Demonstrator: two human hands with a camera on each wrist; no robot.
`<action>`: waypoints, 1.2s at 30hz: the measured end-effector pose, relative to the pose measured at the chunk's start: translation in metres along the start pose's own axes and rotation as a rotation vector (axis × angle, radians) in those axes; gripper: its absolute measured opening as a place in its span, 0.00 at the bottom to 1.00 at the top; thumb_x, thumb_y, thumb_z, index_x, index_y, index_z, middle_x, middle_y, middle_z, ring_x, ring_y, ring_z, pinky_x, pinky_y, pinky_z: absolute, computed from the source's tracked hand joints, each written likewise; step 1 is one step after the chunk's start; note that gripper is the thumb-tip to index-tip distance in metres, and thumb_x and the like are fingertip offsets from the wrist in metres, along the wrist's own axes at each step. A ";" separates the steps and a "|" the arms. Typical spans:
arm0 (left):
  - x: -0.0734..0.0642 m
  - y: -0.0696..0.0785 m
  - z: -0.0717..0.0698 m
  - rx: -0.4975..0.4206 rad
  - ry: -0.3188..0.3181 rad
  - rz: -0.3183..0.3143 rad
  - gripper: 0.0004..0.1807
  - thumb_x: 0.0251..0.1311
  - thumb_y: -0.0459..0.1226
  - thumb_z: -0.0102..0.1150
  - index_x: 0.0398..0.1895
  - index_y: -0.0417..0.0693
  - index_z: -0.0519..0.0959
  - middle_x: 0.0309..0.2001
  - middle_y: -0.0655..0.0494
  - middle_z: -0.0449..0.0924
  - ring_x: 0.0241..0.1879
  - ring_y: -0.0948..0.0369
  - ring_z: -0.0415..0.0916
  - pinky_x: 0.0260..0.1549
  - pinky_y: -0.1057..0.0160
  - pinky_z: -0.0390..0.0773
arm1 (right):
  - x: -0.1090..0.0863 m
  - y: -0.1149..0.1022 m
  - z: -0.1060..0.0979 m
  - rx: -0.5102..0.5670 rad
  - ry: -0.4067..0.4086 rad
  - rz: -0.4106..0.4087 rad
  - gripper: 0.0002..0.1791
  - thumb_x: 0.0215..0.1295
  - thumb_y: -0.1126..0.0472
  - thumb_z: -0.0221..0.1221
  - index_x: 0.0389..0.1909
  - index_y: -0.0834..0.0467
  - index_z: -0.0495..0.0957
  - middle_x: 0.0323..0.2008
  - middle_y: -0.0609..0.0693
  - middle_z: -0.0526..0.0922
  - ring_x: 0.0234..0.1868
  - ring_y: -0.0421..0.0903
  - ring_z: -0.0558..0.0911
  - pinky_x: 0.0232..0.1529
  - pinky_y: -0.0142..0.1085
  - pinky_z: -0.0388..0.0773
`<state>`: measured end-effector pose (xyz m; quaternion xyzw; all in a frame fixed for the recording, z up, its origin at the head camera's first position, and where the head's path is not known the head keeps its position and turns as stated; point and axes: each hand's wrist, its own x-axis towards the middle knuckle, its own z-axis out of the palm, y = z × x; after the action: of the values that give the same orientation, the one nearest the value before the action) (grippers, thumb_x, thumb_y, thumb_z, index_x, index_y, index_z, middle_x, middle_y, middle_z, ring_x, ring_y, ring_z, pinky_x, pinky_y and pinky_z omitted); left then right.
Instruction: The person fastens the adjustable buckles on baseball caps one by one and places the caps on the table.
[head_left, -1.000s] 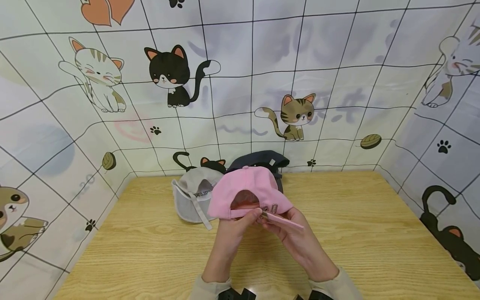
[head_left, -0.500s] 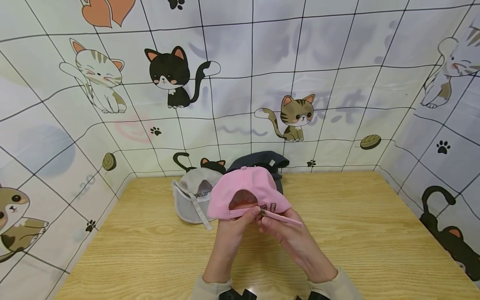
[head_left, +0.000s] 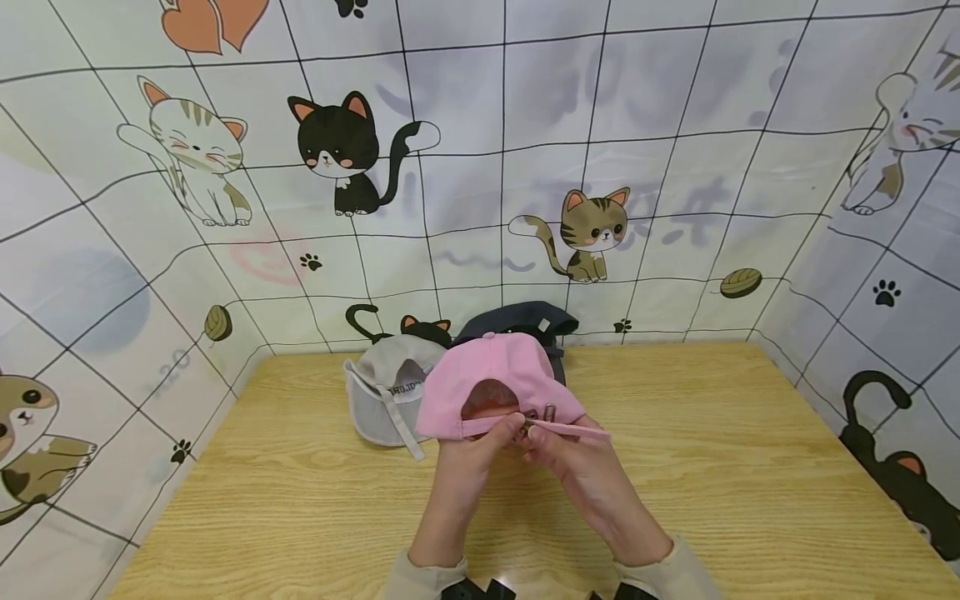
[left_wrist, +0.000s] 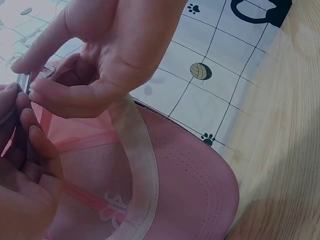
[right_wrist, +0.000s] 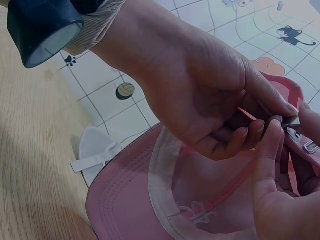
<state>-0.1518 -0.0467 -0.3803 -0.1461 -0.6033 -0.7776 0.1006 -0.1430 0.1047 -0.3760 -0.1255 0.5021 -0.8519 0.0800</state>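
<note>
Both hands hold a pink baseball cap (head_left: 495, 367) above the table, its back opening facing me. My left hand (head_left: 459, 479) grips the adjuster strap from the left, thumb on top, close to a metal clasp (right_wrist: 294, 134). With thumb and fingers my right hand (head_left: 596, 483) pinches the strap's loose pink end (head_left: 573, 430), which sticks out to the right. A small metal loop (head_left: 550, 413) sits on the cap's right side. In the left wrist view the brim (left_wrist: 200, 175) points away from the hands. Fingers partly hide the clasp.
A light grey cap (head_left: 367, 400) with a hanging strap lies behind to the left. Behind the pink cap is a dark navy cap (head_left: 517, 317), partly covered. Under everything is a wooden table (head_left: 712, 467), with a cat-print cloth (head_left: 465, 192) along its back and sides.
The strap's loose end has swung from slanting downward to nearly level. My right fingers have shifted slightly along it. The cap and left hand have barely moved.
</note>
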 end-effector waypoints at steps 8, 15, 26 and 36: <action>0.001 -0.002 0.001 -0.024 0.007 0.004 0.30 0.48 0.32 0.64 0.54 0.40 0.63 0.50 0.43 0.67 0.46 0.54 0.67 0.43 0.58 0.72 | 0.001 -0.001 -0.001 -0.060 0.063 -0.001 0.07 0.58 0.67 0.57 0.37 0.63 0.79 0.37 0.53 0.78 0.36 0.45 0.79 0.38 0.36 0.76; 0.000 0.000 0.002 -0.048 0.000 0.021 0.30 0.48 0.30 0.64 0.54 0.39 0.62 0.50 0.41 0.67 0.46 0.54 0.67 0.42 0.58 0.72 | 0.002 -0.001 -0.002 -0.112 0.062 -0.015 0.07 0.59 0.66 0.56 0.37 0.64 0.77 0.35 0.54 0.77 0.35 0.45 0.77 0.38 0.36 0.76; 0.000 -0.001 0.004 -0.045 -0.006 0.018 0.30 0.48 0.30 0.64 0.56 0.43 0.63 0.51 0.43 0.67 0.46 0.55 0.67 0.42 0.60 0.72 | 0.002 -0.001 -0.001 -0.139 0.124 -0.031 0.04 0.59 0.65 0.57 0.33 0.62 0.78 0.30 0.51 0.79 0.29 0.43 0.76 0.29 0.32 0.73; -0.002 0.010 0.008 -0.065 -0.018 0.006 0.29 0.48 0.28 0.63 0.55 0.46 0.64 0.49 0.45 0.69 0.44 0.56 0.69 0.42 0.59 0.73 | 0.001 -0.001 0.000 -0.150 0.168 -0.062 0.03 0.59 0.65 0.57 0.31 0.60 0.78 0.28 0.50 0.77 0.27 0.42 0.73 0.25 0.31 0.72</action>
<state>-0.1463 -0.0415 -0.3700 -0.1579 -0.5781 -0.7951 0.0929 -0.1443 0.1048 -0.3746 -0.0749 0.5652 -0.8215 0.0016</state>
